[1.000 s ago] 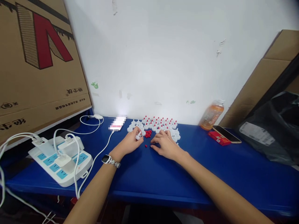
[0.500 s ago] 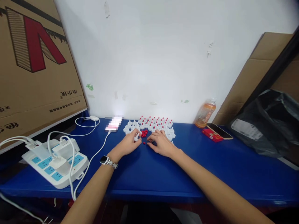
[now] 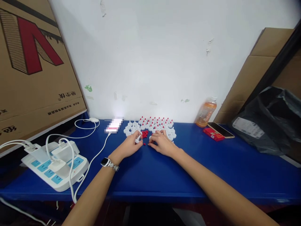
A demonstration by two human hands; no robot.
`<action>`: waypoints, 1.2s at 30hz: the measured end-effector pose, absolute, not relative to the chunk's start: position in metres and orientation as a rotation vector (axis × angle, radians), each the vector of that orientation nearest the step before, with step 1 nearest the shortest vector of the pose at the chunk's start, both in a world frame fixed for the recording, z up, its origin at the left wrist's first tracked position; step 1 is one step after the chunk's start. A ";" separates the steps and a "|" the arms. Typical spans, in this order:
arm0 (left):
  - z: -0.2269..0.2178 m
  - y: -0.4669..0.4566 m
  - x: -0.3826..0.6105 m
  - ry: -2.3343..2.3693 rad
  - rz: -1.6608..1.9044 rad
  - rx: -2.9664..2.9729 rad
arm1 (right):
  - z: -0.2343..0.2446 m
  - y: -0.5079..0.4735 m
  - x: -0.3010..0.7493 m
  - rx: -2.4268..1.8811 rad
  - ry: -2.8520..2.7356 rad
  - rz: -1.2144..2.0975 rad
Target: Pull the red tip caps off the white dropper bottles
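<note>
My left hand (image 3: 131, 144) pinches a white pointed nozzle cap (image 3: 138, 138) between thumb and fingers, its tip angled up. One small red tip cap (image 3: 144, 144) lies on the blue table between my hands. My right hand (image 3: 162, 143) is just right of it, fingers curled down and thumb apart from the index finger; I see nothing held there. A pile of red tip caps (image 3: 145, 134) sits just beyond my hands. Behind it stand rows of white nozzle caps with red tips (image 3: 157, 123). Bare white nozzle caps (image 3: 129, 126) stand at the left, and more white ones (image 3: 171, 135) are beside my right hand.
A power strip (image 3: 56, 166) with plugs and white cables takes up the left of the blue table (image 3: 155, 179). A glowing, pixelated device (image 3: 114, 125) lies at the back. To the right are an orange drink bottle (image 3: 207, 112), a red box (image 3: 213, 134), a phone (image 3: 221, 130) and a dark plastic bag (image 3: 265, 125).
The view has shifted slightly. Both hands keep nearly the same place, and the left still holds the white nozzle cap. The lone red tip cap remains on the table between them.
</note>
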State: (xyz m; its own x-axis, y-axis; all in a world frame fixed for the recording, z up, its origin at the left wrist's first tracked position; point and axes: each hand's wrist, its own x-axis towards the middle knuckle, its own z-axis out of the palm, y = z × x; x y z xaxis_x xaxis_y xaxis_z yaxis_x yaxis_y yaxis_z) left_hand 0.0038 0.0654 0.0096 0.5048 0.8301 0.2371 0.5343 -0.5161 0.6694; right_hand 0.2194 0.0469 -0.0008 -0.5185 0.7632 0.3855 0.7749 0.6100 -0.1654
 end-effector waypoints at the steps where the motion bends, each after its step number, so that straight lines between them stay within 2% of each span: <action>1: 0.009 0.065 0.004 1.111 0.741 2.228 | -0.002 0.047 0.219 -1.215 -2.408 -0.041; 6: 0.005 0.066 0.007 1.075 0.757 2.226 | -0.002 0.047 0.214 -1.133 -2.152 0.107; 11: 0.003 0.062 0.013 1.005 0.820 2.204 | -0.004 0.054 0.200 -0.963 -1.472 0.846; 15: 0.004 0.058 0.017 0.951 0.839 2.212 | -0.003 0.054 0.190 -0.810 -1.309 1.085; 25: 0.009 0.051 0.020 0.869 0.851 2.210 | 0.003 0.047 0.184 -0.786 -1.345 1.134; 36: 0.013 0.051 0.021 0.913 0.954 2.155 | 0.008 0.045 0.171 -0.815 -1.392 1.011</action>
State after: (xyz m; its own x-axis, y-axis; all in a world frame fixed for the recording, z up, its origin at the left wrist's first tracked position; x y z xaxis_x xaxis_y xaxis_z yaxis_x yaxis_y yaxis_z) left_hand 0.0214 0.0510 0.0128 0.5039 0.7775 0.3763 0.3425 -0.5798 0.7393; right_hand 0.1708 0.0455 0.0081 -0.0833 0.9175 0.3890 -0.0866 0.3822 -0.9200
